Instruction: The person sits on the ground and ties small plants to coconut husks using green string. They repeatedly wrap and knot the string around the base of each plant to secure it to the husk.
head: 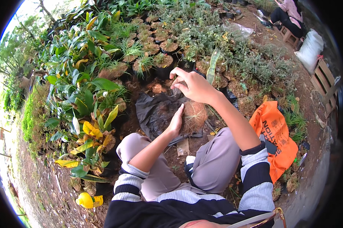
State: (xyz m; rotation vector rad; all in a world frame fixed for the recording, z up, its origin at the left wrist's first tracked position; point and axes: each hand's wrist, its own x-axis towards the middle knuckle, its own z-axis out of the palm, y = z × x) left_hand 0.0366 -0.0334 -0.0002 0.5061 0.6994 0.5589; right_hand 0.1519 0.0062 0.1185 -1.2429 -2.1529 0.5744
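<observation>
In front of my knees stands a round, brown, fibrous root ball (196,118) with a few thin green blades spreading from its top. My left hand (176,121) is held flat along its left side, fingers straight; contact is hard to make out. Above and beyond the ball is my right hand (192,85), with its fingers bent and the thumb below them. Whether something small is pinched there is unclear. A crumpled black plastic sheet (150,112) with dark soil on it lies under and left of the ball.
Rows of potted grassy plants (144,64) stand beyond, with broad-leaved plants (86,97) at left. An orange bag (274,128) bearing writing lies right, a dark phone-like object (270,147) on it. A yellow bottle (88,200) lies lower left. A person (288,17) sits far right near a white sack (311,50).
</observation>
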